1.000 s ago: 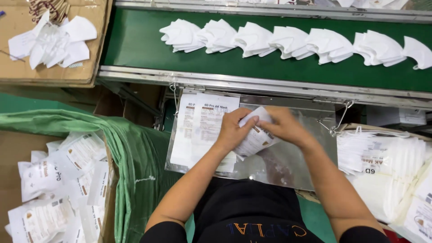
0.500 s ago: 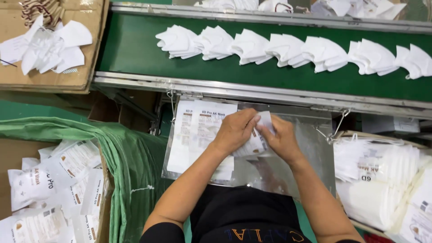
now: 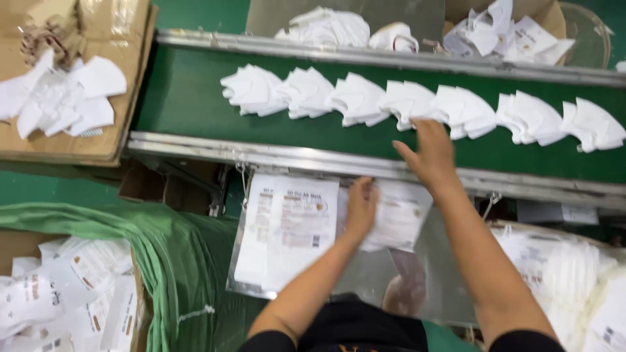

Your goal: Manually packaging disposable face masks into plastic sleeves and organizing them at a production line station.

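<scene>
My left hand (image 3: 360, 210) rests on a filled printed pouch (image 3: 398, 215) lying on the shiny metal tray (image 3: 443, 261) in front of me. My right hand (image 3: 427, 153) reaches out over the green conveyor belt (image 3: 195, 98), fingers spread, touching or just above a folded white mask (image 3: 407, 101) in the row on the belt. Whether it grips the mask is unclear. Beside my left hand lies a stack of flat empty printed pouches (image 3: 290, 228).
A cardboard box (image 3: 72, 78) with loose white masks sits at the left. Green cloth (image 3: 163, 261) drapes over a box of packed pouches (image 3: 59, 300) at lower left. More packed pouches (image 3: 567, 274) pile at the right. Beyond the belt are further masks (image 3: 326, 26).
My right hand has left the pouch and reached forward onto the belt. My left hand has stayed on the pouch. The view has tilted up, showing more of the belt.
</scene>
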